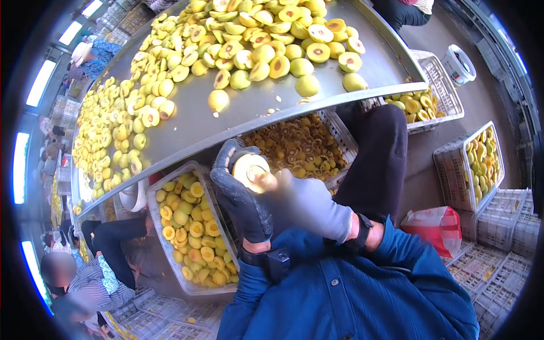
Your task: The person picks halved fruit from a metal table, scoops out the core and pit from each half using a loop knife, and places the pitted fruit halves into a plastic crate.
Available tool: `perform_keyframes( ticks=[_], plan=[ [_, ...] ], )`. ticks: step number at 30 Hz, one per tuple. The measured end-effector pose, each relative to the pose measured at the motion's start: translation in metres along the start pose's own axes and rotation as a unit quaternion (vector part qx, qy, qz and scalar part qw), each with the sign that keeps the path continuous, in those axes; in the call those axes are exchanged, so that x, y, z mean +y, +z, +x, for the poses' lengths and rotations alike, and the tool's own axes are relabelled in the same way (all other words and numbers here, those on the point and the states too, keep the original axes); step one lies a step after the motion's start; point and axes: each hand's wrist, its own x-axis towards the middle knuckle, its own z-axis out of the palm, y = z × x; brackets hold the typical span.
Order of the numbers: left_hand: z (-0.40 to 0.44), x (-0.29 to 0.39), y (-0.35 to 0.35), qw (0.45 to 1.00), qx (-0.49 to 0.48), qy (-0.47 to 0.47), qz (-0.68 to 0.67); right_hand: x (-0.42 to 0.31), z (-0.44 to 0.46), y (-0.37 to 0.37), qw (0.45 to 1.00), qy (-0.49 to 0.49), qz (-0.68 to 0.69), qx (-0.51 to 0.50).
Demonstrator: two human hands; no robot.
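A halved fruit [247, 171] with a pale, round cut face lies in my left hand [241, 198], which wears a dark, dusty glove with the fingers wrapped round the fruit. My right hand [306, 201], in a light grey glove, reaches to the cut face with its fingers pressed together; whether a tool is in them is too blurred to tell. Both hands are close together below the edge of the metal table [226, 119], over the crates. Many yellow-green halved fruits [263, 54] are heaped on that table.
Below sit a crate of fruit halves [195, 232] and a crate of brownish pieces [300, 144]. To the right are more fruit crates [453, 175], a white bucket [459, 65], a red and white bag [433, 226] and stacked crates [507, 224]. Seated people [107, 277] are at the left.
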Motion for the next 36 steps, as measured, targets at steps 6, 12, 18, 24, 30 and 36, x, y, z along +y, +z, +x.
perform_keyframes(
  ticks=[6,12,18,24,30,36],
  plan=[
    [-0.002,-0.004,0.003,0.997,0.041,0.031,0.052,0.002,0.000,-0.002,0.999,0.005,0.029,-0.032],
    [-0.002,0.000,0.003,0.992,0.050,0.037,0.106,0.002,-0.003,0.000,0.995,0.016,0.084,-0.047],
    [-0.005,0.013,0.018,0.996,0.062,-0.003,-0.071,-0.007,0.001,-0.011,0.995,0.032,0.094,-0.031],
    [-0.004,0.014,0.015,0.997,0.066,0.023,0.013,-0.006,-0.001,-0.007,0.996,0.045,0.069,-0.022],
    [0.003,0.006,0.011,0.992,0.086,0.064,0.063,-0.004,-0.008,-0.011,0.990,0.008,0.141,-0.019],
    [0.009,0.010,-0.012,0.974,-0.064,0.143,0.160,-0.005,-0.006,-0.025,0.948,0.067,0.284,-0.130]
  ],
)
